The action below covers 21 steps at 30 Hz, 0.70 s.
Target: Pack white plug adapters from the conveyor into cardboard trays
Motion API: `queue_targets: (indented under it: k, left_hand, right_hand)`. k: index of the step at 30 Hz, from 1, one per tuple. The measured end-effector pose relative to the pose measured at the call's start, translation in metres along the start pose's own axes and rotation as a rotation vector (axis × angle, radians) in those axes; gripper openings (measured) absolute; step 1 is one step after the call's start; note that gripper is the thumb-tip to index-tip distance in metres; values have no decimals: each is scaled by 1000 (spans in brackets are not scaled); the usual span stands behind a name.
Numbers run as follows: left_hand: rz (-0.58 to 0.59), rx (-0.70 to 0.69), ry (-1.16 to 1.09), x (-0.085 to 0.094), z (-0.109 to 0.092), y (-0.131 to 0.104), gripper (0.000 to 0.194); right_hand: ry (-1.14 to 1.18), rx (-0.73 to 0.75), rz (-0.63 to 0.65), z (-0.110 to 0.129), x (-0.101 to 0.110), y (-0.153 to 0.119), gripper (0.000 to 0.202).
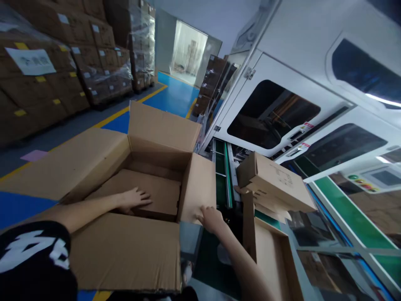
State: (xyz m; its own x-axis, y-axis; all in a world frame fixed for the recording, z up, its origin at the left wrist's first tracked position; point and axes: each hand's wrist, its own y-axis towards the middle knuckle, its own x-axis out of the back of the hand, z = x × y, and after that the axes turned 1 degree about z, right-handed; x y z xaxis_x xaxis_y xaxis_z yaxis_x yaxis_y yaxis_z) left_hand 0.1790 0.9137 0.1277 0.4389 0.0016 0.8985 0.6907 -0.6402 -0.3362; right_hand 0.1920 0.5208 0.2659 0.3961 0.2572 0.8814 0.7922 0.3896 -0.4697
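Note:
A large open cardboard box stands before me with its flaps folded outward. Inside it lies a flat brown carton. My left hand reaches in and rests on that carton, fingers spread, holding nothing. With bent fingers, my right hand grips the lower outer corner of the box's right flap. Part of its grip is hidden by the hand itself. To the right of my right forearm sits an open shallow cardboard box, and beyond it a printed carton lies tilted.
A white machine with dark windows fills the right side. Green conveyor strips run beside it. Wrapped stacks of cartons line the left. The blue floor with yellow lines leads to a bright doorway.

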Motion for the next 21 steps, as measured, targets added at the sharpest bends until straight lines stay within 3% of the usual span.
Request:
queue_targets:
  k: [5,8,11,14,16,18,19,21]
  left_hand:
    - [-109,98,21,3,2,-15,69]
    - [-221,191,81,18,1,-23,52]
    - [-395,363,130,38,-1,-20,49]
    - [-522,538,73,61,-7,-7,44]
    - [-543,573,28,77,-9,0,42]
    - [-550,552,20,92,-5,-2,44]
    - [-558,538,28,99,1,-8,46]
    - [-570,513,34,108,20,-26,53]
  right_hand:
    - [35,-4,32,-2,-5,10,43]
    - [38,-14,43,-8,-1,8,41]
    - [15,-61,16,0,18,12,39]
    - [-4,-53,-109,35,49,37,51]
    - [-17,24,-155,67,65,68,80]
    - [-58,84,-75,97,73,103,107]
    - [-73,62,-38,108,74,120,104]
    - [-81,23,-49,119,71,145,81]
